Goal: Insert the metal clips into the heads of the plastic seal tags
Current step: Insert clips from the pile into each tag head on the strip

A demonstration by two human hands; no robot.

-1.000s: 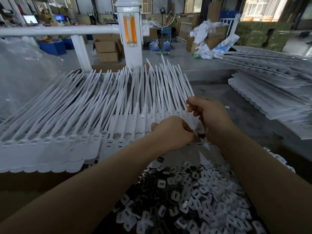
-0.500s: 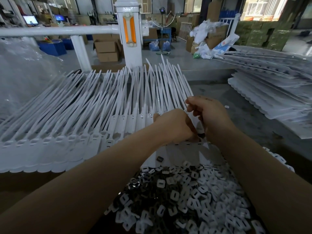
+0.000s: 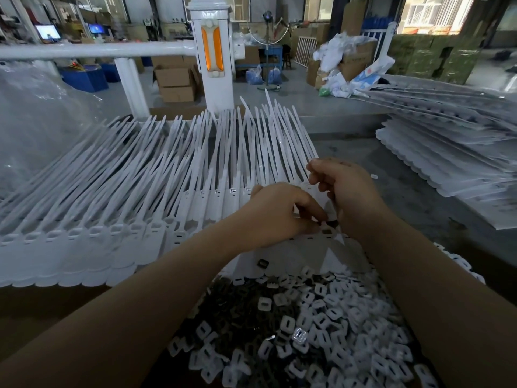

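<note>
A long fanned row of white plastic seal tags [image 3: 156, 191] lies across the bench, heads toward me and straps pointing away. My left hand [image 3: 279, 212] has curled fingers, and its fingertips pinch a small dark metal clip [image 3: 326, 231] at the head of the rightmost tag [image 3: 313, 247]. My right hand [image 3: 348, 191] is just beside it, fingers curled round that tag's upper part. A pile of metal clips and white plastic caps [image 3: 302, 331] lies in front of me, between my forearms. One loose clip [image 3: 263, 263] rests on a tag's flat label.
A second stack of white tag sheets [image 3: 447, 158] lies at the right. A clear plastic bag [image 3: 36, 119] bulges at the left. Behind the bench stand a white railing with a post [image 3: 215, 65] and cardboard boxes [image 3: 176, 82].
My left hand shifted slightly away from me along the tag heads and its fingertips settled on the clip. My right hand has barely moved.
</note>
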